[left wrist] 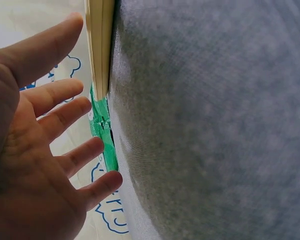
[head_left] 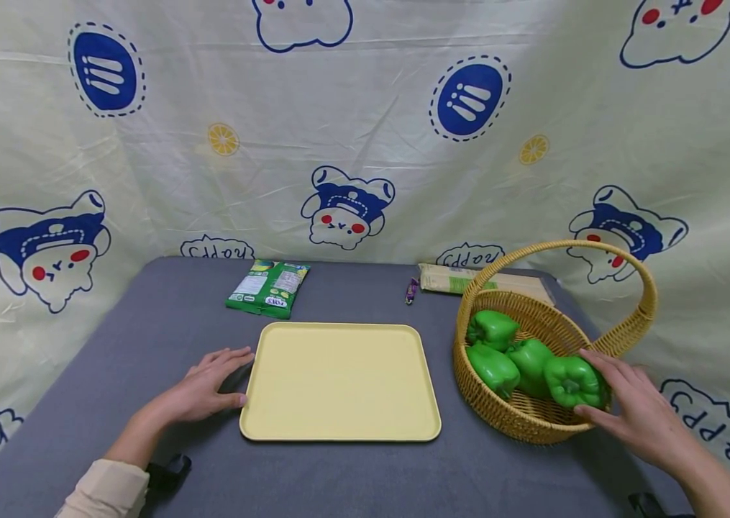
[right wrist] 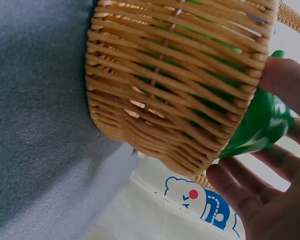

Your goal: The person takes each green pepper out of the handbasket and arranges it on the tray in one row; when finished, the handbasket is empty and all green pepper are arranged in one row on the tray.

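Observation:
A pale yellow rectangular tray (head_left: 340,381) lies flat on the table. At its left edge is my left hand (head_left: 212,385), fingers spread and fairly straight, fingertips right at the rim; the left wrist view shows its palm bare beside the tray's edge (left wrist: 99,45). To the right stands a woven wicker basket (head_left: 500,416) with a tall arched handle, holding several green bell peppers (head_left: 493,329). My right hand (head_left: 639,410) reaches over the basket's right rim and grips the rightmost green bell pepper (head_left: 572,381), thumb on one side and fingers on the other (right wrist: 262,125).
A green snack packet (head_left: 269,288) lies behind the tray's left part. Toward the back right are a small purple wrapped piece (head_left: 411,291) and a long beige package (head_left: 445,278), partly behind the basket. A printed white curtain (head_left: 377,108) hangs around the grey table (head_left: 332,482).

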Motion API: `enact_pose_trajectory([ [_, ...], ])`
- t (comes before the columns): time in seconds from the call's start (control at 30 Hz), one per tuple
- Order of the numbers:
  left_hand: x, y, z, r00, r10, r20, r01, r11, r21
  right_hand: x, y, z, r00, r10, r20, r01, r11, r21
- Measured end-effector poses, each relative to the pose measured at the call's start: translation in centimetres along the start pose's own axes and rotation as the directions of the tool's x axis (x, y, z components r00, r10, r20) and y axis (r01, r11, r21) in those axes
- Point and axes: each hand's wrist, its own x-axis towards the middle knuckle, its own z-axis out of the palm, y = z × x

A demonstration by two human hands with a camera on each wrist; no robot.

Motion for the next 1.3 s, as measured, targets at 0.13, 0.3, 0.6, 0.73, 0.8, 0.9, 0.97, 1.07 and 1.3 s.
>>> enact_pose_trajectory([
  [0.13,0.0,0.1,-0.1,1.000,-0.003,0.014,0.003,1.000,-0.008,0.0,0.1,0.1,1.000,0.020,-0.006,-0.020,1.000,-0.002],
  [0.3,0.2,0.1,-0.1,1.000,-0.011,0.019,0.011,1.000,-0.012,0.0,0.0,0.4,0.998,0.069,0.000,-0.069,0.998,0.005],
  [0.6,0.2,0.0,0.0,1.000,-0.017,0.021,0.018,1.000,-0.015,0.1,0.0,0.6,0.996,0.087,-0.015,-0.087,0.996,-0.003],
  [0.73,0.2,0.1,-0.1,1.000,-0.016,0.022,0.016,1.000,-0.018,0.1,0.0,0.6,0.996,0.076,-0.037,-0.077,0.997,-0.016],
  [0.8,0.3,0.1,0.0,1.000,-0.009,0.023,0.010,1.000,-0.018,0.0,0.1,0.6,0.996,0.081,-0.045,-0.082,0.996,-0.024],
  [0.9,0.1,-0.1,-0.1,1.000,0.008,0.017,-0.007,1.000,-0.016,0.2,-0.1,0.7,0.995,0.088,-0.048,-0.089,0.996,-0.024],
  [0.97,0.1,0.0,0.0,1.000,0.022,0.014,-0.022,1.000,-0.016,0.2,-0.2,0.6,0.994,0.099,-0.045,-0.100,0.995,-0.018],
  [1.07,0.1,-0.1,0.0,0.999,0.037,0.013,-0.037,0.999,-0.018,0.2,-0.5,0.4,0.993,0.103,-0.057,-0.104,0.994,-0.014],
  [1.3,0.1,-0.1,0.0,0.998,0.045,0.040,-0.043,0.998,-0.041,0.4,-1.4,-0.3,0.989,0.112,-0.093,-0.114,0.993,-0.019],
])
